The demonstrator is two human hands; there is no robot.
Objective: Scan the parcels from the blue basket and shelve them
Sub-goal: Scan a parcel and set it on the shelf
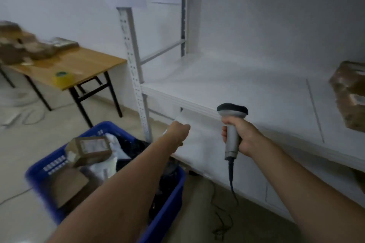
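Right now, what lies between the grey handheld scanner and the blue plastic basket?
The head view shows a flat white bag-like parcel there, held by the left hand; the right hand grips the grey handheld scanner.

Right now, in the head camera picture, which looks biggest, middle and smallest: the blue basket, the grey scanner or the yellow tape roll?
1. Blue plastic basket: biggest by far.
2. Grey handheld barcode scanner: middle.
3. Yellow tape roll on the wooden table: smallest, though it sits farther from the camera, which makes it look smaller.
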